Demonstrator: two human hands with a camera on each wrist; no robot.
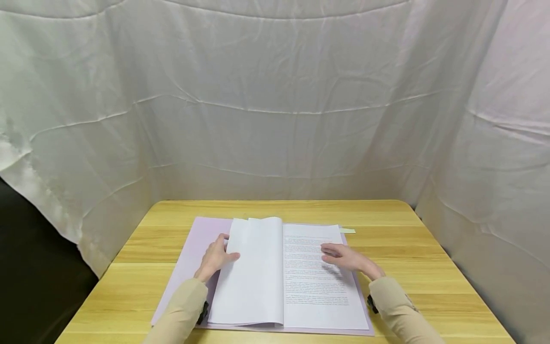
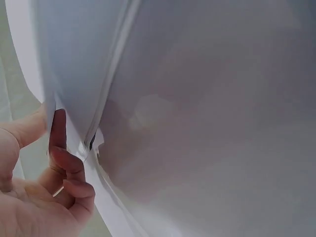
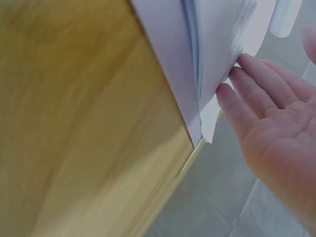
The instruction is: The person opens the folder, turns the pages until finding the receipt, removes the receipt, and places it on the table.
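A lilac folder [image 1: 206, 229] lies open on the table, holding a stack of white paper. Turned pages [image 1: 253, 282], blank on the side that shows, curve up near the middle and lie over the folder's left half. At their left edge my left hand [image 1: 214, 259] pinches the pages, thumb on top; in the left wrist view the fingers [image 2: 75, 165] bend behind the paper. On the right lies a page of printed text [image 1: 313, 282]. Over its right side is my right hand [image 1: 347, 258], fingers extended, with fingertips [image 3: 223, 91] right at the paper in the right wrist view.
A pale green tab [image 1: 348, 231] sticks out past the folder's top right corner. The wooden table [image 1: 412, 267] has rounded far corners. Light grey curtains [image 1: 275, 95] hang behind and on both sides, and a dark area [image 1: 34, 267] shows at the lower left.
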